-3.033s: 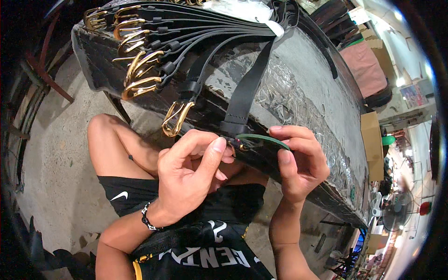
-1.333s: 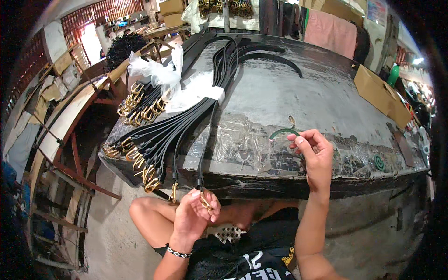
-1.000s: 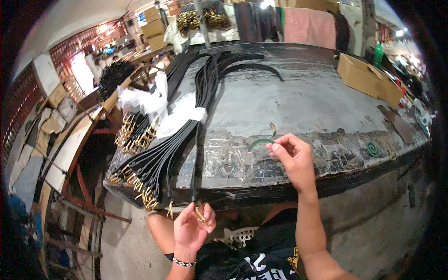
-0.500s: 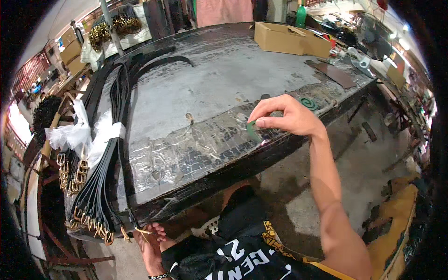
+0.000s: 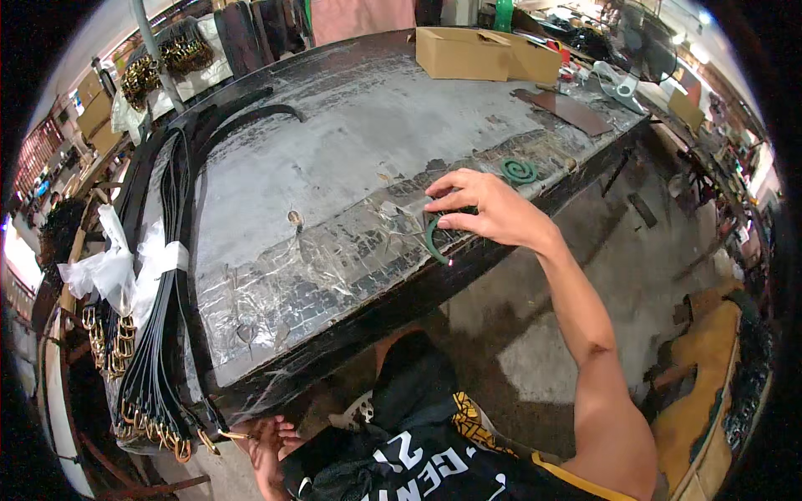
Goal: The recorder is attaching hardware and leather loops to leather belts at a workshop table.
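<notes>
My right hand (image 5: pixel 493 210) is over the near edge of the table, its fingers apart. Beneath its thumb lies a curved green piece of mosquito coil (image 5: pixel 433 243), with a bright glowing tip jutting past the edge. Beyond the hand, a green spiral mosquito coil (image 5: pixel 519 171) rests on the tabletop. My left hand (image 5: pixel 269 444) is low at the table's left corner, fingers curled around the gold buckle (image 5: pixel 237 435) of a black belt; the exact grip is partly hidden. Next to it hangs a bundle of black belts (image 5: pixel 159 367) with gold buckles, bound with a white wrap (image 5: pixel 173 255).
The table (image 5: pixel 351 150) has a worn grey top with a torn plastic-covered near strip. At its far side stand a cardboard box (image 5: pixel 462 55), a brown flat piece (image 5: pixel 572 113) and a fan (image 5: pixel 639 46). A yellow-brown padded piece (image 5: pixel 697 367) is at the lower right.
My right hand has opened from its pinch on the curved coil piece, which now lies on the table edge. My left hand stays by the belt buckle. The whole view has shifted slightly.
</notes>
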A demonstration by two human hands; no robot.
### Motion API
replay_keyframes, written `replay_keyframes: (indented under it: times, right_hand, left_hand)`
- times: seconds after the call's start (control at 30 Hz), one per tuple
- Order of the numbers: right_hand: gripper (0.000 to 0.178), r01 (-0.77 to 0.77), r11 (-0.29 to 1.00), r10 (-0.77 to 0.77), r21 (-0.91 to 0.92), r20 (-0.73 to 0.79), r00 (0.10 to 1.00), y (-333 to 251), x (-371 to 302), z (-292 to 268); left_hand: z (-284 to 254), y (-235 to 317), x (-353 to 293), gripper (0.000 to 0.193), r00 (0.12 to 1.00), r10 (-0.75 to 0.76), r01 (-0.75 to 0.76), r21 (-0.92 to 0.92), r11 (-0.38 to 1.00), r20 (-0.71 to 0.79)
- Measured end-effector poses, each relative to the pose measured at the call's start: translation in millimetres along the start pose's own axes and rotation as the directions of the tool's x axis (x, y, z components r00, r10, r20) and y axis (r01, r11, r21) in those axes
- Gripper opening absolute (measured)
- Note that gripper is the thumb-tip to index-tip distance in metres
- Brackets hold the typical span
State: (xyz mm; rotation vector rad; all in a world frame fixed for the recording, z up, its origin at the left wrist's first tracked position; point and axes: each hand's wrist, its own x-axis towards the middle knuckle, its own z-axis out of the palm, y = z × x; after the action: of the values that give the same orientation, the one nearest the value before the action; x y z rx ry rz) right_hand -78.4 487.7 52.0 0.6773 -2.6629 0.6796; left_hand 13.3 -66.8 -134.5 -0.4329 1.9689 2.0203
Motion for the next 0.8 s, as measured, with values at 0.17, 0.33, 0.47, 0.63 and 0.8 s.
replay_keyframes:
  times: [0.17,0.33,0.47,0.63,0.8]
  right_hand:
    - [0.033,-0.007,0.991,0.013,0.133,-0.039,0.999,3,-1,-5]
    - [0.031,-0.089,0.964,0.089,0.251,0.01,0.996,0,-5,-15]
    - [0.032,-0.104,0.962,0.109,0.253,-0.008,0.994,-1,-3,-14]
    - [0.034,-0.129,0.961,0.126,0.246,0.029,0.992,-10,15,-9]
    - [0.032,-0.2,0.978,0.203,0.065,-0.057,0.977,-59,19,-26]
  left_hand:
    - [-9,-1,-1,0.029,0.999,-0.016,0.016,0.004,1.0,0.036]
    - [-62,-8,-10,0.027,0.995,0.097,-0.097,0.233,0.968,0.011]
    - [-89,-4,-17,0.026,0.979,0.119,-0.09,0.171,0.981,-0.167]
    - [-101,13,-29,0.033,0.964,0.118,-0.077,0.174,0.982,-0.238]
    - [-138,11,-53,0.032,0.977,0.038,-0.009,0.136,0.991,-0.212]
